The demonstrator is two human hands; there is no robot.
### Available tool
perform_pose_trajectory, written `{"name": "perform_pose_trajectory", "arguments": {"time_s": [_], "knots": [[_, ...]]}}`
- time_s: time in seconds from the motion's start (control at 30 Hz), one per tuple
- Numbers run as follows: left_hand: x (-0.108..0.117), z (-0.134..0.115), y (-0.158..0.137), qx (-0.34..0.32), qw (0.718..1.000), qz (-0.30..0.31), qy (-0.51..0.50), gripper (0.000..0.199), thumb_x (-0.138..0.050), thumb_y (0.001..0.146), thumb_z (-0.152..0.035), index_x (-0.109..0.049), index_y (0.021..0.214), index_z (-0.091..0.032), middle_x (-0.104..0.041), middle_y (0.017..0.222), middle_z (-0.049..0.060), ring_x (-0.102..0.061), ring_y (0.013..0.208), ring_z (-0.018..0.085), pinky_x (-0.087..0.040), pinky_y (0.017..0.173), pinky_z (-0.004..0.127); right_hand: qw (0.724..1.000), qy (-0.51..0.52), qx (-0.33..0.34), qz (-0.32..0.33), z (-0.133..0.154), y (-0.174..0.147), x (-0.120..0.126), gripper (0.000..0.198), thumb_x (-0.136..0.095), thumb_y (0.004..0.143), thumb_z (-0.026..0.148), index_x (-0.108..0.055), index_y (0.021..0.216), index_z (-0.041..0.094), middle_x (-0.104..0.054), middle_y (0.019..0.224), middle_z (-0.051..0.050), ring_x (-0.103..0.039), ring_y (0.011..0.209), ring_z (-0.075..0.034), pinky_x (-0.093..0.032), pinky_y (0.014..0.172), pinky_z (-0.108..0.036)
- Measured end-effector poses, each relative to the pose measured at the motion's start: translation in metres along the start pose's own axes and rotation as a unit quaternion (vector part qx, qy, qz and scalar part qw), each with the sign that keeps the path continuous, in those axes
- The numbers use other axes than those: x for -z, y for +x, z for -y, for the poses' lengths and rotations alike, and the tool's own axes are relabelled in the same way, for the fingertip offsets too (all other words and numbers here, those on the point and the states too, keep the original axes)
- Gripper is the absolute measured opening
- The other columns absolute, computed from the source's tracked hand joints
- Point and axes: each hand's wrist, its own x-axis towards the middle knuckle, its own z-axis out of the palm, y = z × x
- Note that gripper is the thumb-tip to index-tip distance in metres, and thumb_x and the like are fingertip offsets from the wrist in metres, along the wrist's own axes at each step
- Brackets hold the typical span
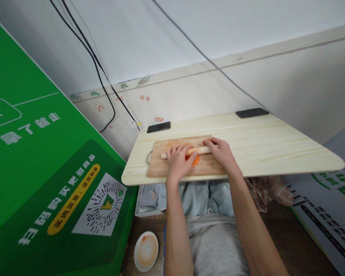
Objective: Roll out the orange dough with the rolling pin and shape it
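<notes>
Two bare hands at a rolling pin on a cutting board. The cutting board (158, 168), the landmark for all places here, lies on a pale counter (281, 147) and has a wire handle (149, 157) at its left edge. The rolling pin (201, 150) lies lengthwise from left to right across the board's middle. A flat orange piece (195, 161) shows at the pin's near side, about midway along the board; its far part is hidden beneath the pin.

Left grip (178, 159): spread, palm down, the fingers laid over the pin on the left half of the board, with the thumb reaching rightward beside the orange piece. The pin's left tip projects past these fingers. Right grip (220, 150): fingers bent over the pin's right end, touching it, on the right half of the board; whether the thumb closes in a pinch cannot be told.

Surroundings: a dark phone (158, 127) lies just beyond the board's far left corner, and a second phone (252, 112) well beyond its far right corner. A white bowl (146, 251) with orange residue stands below the board, to its left.
</notes>
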Motion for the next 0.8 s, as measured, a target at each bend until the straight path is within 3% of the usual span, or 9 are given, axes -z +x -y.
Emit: {"name": "perform_pose_trajectory", "arguments": {"time_s": [0.8], "knots": [[0.0004, -0.0018, 0.0003, 0.004, 1.0, -0.001, 0.003, 0.028, -0.066, 0.11, -0.044, -0.077, 0.132, -0.032, -0.076, 0.147, 0.0, -0.058, 0.141, 0.028, -0.037, 0.121, 0.048, 1.0, -0.002, 0.006, 0.002, 0.0007, -0.0015, 0.0018, 0.03, -0.062, 0.093, 0.046, -0.082, 0.086, 0.024, -0.086, 0.096, -0.009, -0.076, 0.097, -0.031, -0.053, 0.098, -0.044]]}}
